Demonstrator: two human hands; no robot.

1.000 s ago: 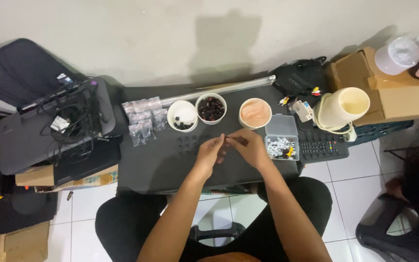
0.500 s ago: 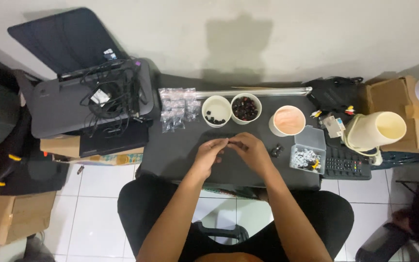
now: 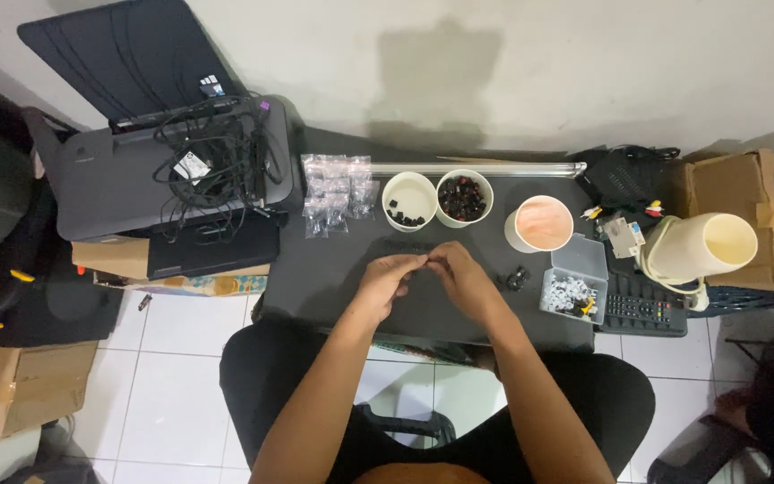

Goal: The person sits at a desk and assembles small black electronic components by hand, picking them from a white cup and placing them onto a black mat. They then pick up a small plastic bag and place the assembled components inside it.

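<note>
Hands (image 3: 427, 273) stay together mid-bench (image 3: 333, 278), your fingers pinched on something too small to identify; only the view shifted.

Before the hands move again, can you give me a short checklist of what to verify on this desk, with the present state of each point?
1. Both hands over the desk: left hand and right hand meet fingertip to fingertip. Ok.
2. What the fingers pinch: too small to see. Cannot tell.
3. Two white cups upright: one holds few dark pieces, the other many. Ok.
4. Pinkish cup upright, right of them. Ok.
5. Clear box of small white pieces open, beside the right hand. Ok.
6. Loose dark piece lies outside any cup. Not ok.
</note>
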